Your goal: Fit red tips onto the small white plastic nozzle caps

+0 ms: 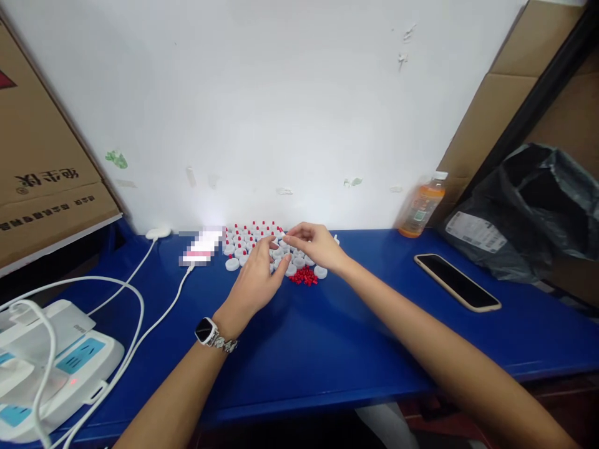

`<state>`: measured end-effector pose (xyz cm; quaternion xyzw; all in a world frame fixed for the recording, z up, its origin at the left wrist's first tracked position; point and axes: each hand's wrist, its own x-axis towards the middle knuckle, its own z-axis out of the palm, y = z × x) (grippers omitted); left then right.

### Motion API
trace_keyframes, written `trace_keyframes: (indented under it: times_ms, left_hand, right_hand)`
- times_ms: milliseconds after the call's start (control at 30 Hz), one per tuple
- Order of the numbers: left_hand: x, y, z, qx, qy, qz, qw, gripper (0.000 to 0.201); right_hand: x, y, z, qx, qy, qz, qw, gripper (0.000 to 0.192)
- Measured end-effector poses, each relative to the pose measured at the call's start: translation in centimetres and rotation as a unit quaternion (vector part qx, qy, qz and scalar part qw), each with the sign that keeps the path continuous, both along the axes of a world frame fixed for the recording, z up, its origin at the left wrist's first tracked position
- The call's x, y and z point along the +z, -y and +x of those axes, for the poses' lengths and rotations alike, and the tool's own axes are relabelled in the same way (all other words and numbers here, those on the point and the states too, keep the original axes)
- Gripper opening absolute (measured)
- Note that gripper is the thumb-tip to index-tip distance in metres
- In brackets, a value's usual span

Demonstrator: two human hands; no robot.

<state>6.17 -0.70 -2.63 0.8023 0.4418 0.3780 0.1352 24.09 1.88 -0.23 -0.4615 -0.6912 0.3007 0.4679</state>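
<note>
Both our hands meet over a cluster of white caps at the far edge of the blue table.

Nearest us, at the left corner, sits a white power strip (51,362) with white cables (135,312) looping off toward the wall. Our left hand (255,280) (watch (206,330) on the wrist) reaches forward, fingers loosely curled and touching the caps (243,246); whether it pinches one we cannot tell. Just beyond, our right hand (316,245) comes in from the right, thumb and forefinger pinched together at the cluster, on something too small to make out. A small heap of red pieces (304,275) lies just beside that hand, nearer us. The caps spread in a patch running left to right along the wall, many with red tips pointing up. A phone (456,282) lies flat to the right, long axis slanting away to the left, and an orange bottle (421,206) stands upright by the wall.
</note>
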Motion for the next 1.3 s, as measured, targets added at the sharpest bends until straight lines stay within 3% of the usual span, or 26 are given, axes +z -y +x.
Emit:
trace_keyframes:
  times_ms: [67,167,333,467,567,700,967,1100,1300]
  left_hand:
    - [-0.2,0.4,0.7,-0.029,-0.012,0.027,0.999,0.044]
    - [-0.4,0.7,1.2,-0.074,-0.033,0.046,0.996,0.037]
    - [-0.4,0.2,0.7,-0.133,-0.037,0.04,0.99,0.03]
    - [-0.3,0.1,0.5,-0.163,-0.023,0.053,0.985,0.036]
    - [-0.3,0.0,0.5,-0.165,-0.03,0.048,0.985,0.037]
    - [-0.1,0.1,0.6,-0.151,-0.063,0.039,0.986,0.037]
    - [0.8,0.7,0.6,-0.107,-0.117,0.17,0.973,0.038]
    - [0.8,0.7,0.6,-0.121,-0.036,0.132,0.983,0.042]
    - [1.2,1.4,1.7,-0.134,0.107,0.009,0.985,0.027]
  right_hand:
    - [-0.8,1.9,-0.3,0.021,-0.076,-0.034,0.996,0.037]
    - [-1.4,3.5,-0.5,0.017,-0.099,-0.047,0.994,0.038]
    - [-0.9,3.9,0.4,-0.005,-0.042,-0.051,0.998,0.038]
    - [-0.4,4.0,1.2,-0.026,0.082,-0.013,0.996,0.038]
    - [-0.4,4.4,1.5,0.0,0.165,0.029,0.986,0.036]
    - [-0.6,4.4,1.6,-0.031,0.222,0.05,0.973,0.031]
    - [-0.5,4.4,0.8,-0.033,0.121,-0.015,0.992,0.04]
    - [-0.3,4.9,0.6,-0.018,0.108,0.048,0.993,0.039]
    - [-0.6,4.8,0.3,-0.053,0.015,0.079,0.995,0.044]
